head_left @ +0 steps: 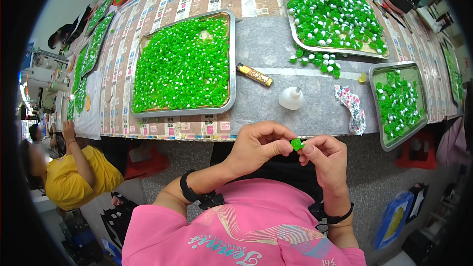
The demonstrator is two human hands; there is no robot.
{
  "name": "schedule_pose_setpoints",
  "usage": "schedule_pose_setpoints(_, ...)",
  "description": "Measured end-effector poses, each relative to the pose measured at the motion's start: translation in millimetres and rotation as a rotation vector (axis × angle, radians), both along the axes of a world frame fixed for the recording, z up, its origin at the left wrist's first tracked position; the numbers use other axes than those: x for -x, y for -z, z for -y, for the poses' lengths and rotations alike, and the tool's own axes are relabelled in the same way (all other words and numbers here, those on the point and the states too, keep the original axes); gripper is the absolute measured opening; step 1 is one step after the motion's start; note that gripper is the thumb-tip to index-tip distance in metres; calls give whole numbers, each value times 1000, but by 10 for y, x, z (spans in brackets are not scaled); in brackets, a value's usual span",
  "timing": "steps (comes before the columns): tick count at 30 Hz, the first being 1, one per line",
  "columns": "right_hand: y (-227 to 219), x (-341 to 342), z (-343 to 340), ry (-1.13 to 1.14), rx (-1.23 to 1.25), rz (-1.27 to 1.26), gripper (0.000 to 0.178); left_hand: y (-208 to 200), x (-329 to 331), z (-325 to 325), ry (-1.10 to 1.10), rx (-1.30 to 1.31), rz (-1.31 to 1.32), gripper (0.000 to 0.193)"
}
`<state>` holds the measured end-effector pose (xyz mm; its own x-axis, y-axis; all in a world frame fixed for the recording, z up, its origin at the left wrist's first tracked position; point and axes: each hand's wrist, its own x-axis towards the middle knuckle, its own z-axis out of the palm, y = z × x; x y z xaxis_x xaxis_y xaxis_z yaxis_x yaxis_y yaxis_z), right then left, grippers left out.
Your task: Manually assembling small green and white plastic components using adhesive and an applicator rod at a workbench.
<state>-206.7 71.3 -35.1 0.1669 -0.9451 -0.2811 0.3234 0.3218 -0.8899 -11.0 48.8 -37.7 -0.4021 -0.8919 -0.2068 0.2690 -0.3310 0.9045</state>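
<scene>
Two hands pinch one small green plastic piece [296,144] between them, close to the body and just short of the tabletop [276,44] edge.

Both the left hand [256,148] and the right hand [326,158] are curled nearly closed, fingertips meeting on the piece, likely so that fine fitting can be done near the eyes. Three shallow metal trays sit within reach: a large tray [232,59] packed with green and white pieces ahead-left, a second tray [292,24] ahead-right with some pieces spilling beside it, and a smaller tray [374,103] at right. A white squeeze bottle [291,98], a yellow lighter [254,75] and a floral cloth scrap [353,108] lie between them, handy.
</scene>
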Motion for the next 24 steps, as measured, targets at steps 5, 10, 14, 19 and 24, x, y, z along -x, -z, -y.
schedule_pose_setpoints(5, -98, 47, 15, 61, 33, -68, 14, -24, -57, 9, -42, -31, 22, 16)
schedule_pose_setpoints(10, -223, 178, 25, 134, 78, -153, 14, -150, -194, -4, -150, -22, 84, 12)
schedule_pose_setpoints(14, -334, 480, 42, 359, 176, -429, 8, -198, -357, -26, -257, 35, 253, 12)
schedule_pose_setpoints(19, -308, 1223, 296, 781, 365, -1056, 8, -253, -632, -35, -430, 119, 408, 10)
schedule_pose_setpoints(24, -177, 1728, 414, 814, 307, -1186, 21, -35, -666, 42, -407, 387, 524, 9)
